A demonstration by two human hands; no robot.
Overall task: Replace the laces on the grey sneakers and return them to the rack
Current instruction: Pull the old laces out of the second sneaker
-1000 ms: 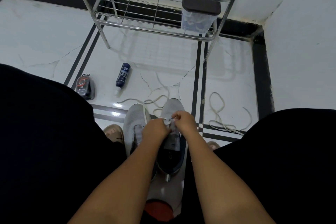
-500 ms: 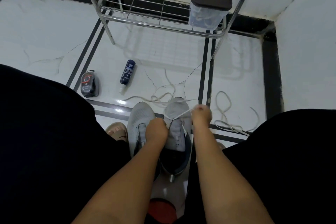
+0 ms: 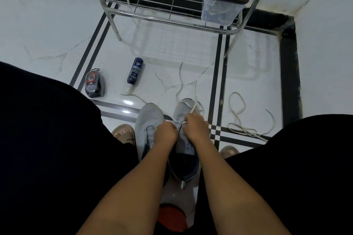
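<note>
Two grey sneakers stand side by side on the white floor between my knees: the left sneaker (image 3: 148, 120) and the right sneaker (image 3: 184, 109). A white lace (image 3: 193, 109) runs across the right sneaker's eyelets and trails off toward the toe. My left hand (image 3: 165, 131) sits over the gap between the shoes, fingers curled and pinching the lace. My right hand (image 3: 194, 126) pinches the same lace close beside it, over the right sneaker's tongue. A loose lace (image 3: 240, 118) lies coiled on the floor to the right. The metal shoe rack (image 3: 168, 19) stands ahead.
A dark blue bottle (image 3: 135, 72) lies on the floor ahead left, with a black shoe-polish sponge case (image 3: 94, 84) further left. A clear box with a dark lid (image 3: 221, 5) sits on the rack's lower shelf. White walls close the right side. My sandalled feet flank the sneakers.
My right hand pulled the lace out to the right half a second ago, then came back in; both hands are now close together over the right sneaker.
</note>
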